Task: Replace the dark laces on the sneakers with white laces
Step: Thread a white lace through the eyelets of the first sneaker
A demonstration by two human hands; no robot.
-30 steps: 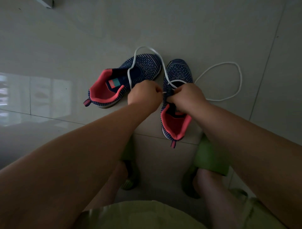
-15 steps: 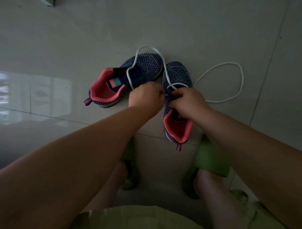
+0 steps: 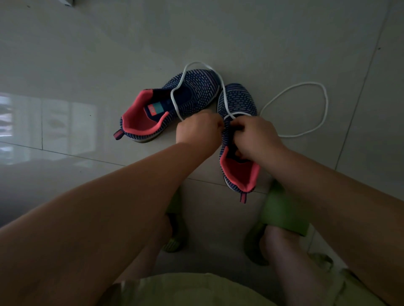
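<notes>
Two dark blue knit sneakers with pink lining lie on the tiled floor. The left sneaker [image 3: 175,102] lies on its side with no lace in it. The right sneaker [image 3: 237,102] points away from me. A white lace [image 3: 314,109] runs across its front eyelets, one end looping over the left sneaker and the other curling on the floor to the right. My left hand [image 3: 197,131] is curled at the sneaker's left edge and grips the lace. My right hand [image 3: 255,137] pinches the sneaker's lacing area, fingertips hidden.
My feet in green slippers [image 3: 282,209] stand just below the right sneaker. Glossy grey floor tiles [image 3: 284,43] spread all round. A pale object's corner [image 3: 67,2] shows at the top left.
The right sneaker has slid a little toward me and rightward, with both hands following it. My hands have closed in on each other over the eyelets.
</notes>
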